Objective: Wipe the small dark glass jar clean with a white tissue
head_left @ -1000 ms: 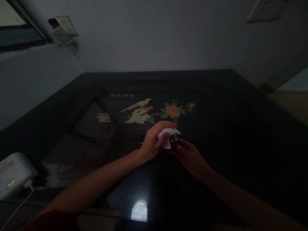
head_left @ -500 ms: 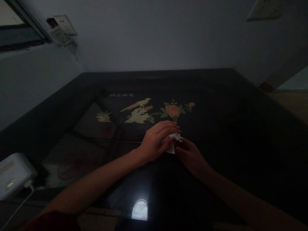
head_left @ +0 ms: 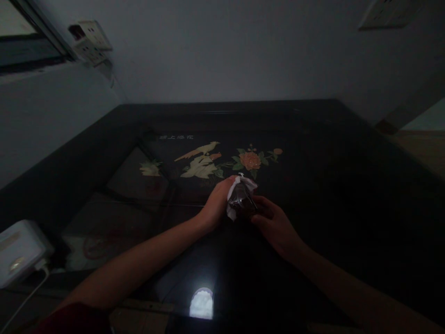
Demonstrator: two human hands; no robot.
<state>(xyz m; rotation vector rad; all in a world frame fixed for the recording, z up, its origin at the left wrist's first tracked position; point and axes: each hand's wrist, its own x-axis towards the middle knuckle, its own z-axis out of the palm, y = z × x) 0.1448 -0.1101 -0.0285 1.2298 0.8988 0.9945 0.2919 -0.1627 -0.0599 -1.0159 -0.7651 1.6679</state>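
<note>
My left hand (head_left: 219, 200) is closed round a crumpled white tissue (head_left: 231, 211), over the dark table. The tissue wraps the left and upper sides of a small glossy dark object (head_left: 240, 197) with a bright glint and a thin dark edge; its kind is too dim to make out. From the right, my right hand (head_left: 274, 223) pinches that object's near right side, thumb and fingers bent. Part of the left fingers is hidden behind the tissue.
The black glossy table (head_left: 313, 139) bears a flower-and-bird picture (head_left: 203, 162) beyond my hands. A white box-shaped device (head_left: 22, 253) with a cable (head_left: 29, 297) sits at the left edge. Wall sockets (head_left: 91, 41) are at upper left, a grey wall (head_left: 225, 55) behind.
My left hand has rolled back to the left, uncovering the dark glossy object and opening out the tissue around it. My right hand has stayed nearly in place.
</note>
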